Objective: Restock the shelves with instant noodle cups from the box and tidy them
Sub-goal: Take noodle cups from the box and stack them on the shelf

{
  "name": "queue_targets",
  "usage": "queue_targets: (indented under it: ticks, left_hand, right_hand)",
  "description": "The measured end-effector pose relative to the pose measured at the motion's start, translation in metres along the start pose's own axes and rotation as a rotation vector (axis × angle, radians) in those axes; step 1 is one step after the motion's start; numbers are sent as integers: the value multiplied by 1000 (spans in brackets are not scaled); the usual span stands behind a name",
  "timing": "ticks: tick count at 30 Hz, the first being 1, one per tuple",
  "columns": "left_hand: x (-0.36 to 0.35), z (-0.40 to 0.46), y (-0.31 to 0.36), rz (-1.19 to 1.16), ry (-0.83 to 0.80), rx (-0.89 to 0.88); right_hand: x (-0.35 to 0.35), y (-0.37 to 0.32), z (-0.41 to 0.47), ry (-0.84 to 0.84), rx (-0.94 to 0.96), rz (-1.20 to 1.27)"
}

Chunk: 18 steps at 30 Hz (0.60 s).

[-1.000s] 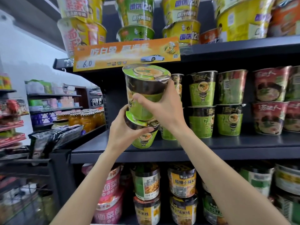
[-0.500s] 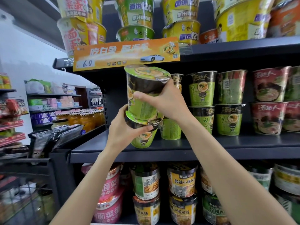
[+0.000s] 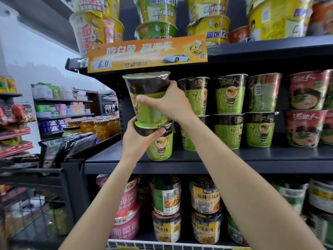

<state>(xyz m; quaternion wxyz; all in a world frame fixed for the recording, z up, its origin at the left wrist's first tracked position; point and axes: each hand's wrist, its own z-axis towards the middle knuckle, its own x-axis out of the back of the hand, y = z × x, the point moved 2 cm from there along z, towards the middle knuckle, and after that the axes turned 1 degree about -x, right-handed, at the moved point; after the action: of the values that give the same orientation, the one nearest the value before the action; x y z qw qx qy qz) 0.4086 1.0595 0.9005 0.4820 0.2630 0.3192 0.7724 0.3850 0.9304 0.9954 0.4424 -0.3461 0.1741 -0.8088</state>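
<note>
— Where was the top cup (image 3: 147, 98)?
— On the bottom cup (image 3: 159, 144), at the left end of the middle shelf (image 3: 234, 162). The right hand (image 3: 173, 105) wrapped it; the left hand (image 3: 138, 138) clasped the lower one.
— What remained?
— Probably letting go and straightening; the box was not visible.

Both bare arms are raised from the near edge toward the far shelf. The left hand (image 3: 138, 138) is curled around the rim of the lower green noodle cup (image 3: 159, 143), thumb laid across its front. The right hand (image 3: 169, 103) is clasped around the upper green noodle cup (image 3: 149, 100), thumb pointing left.
</note>
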Motion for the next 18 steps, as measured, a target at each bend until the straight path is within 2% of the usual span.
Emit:
queue_targets:
  ticks: [3,11,18]
  left_hand:
    - [-1,10,-4,1,30,76]
    - [-26,51,-5,221,-6,135]
    - [-40,57,-28,238,-1,151]
  right_hand:
    - [-14,0,12,24,-69,-13]
    - [-21,26,45,155,-159,-79]
    - [-42,49,39,200,-46,-264]
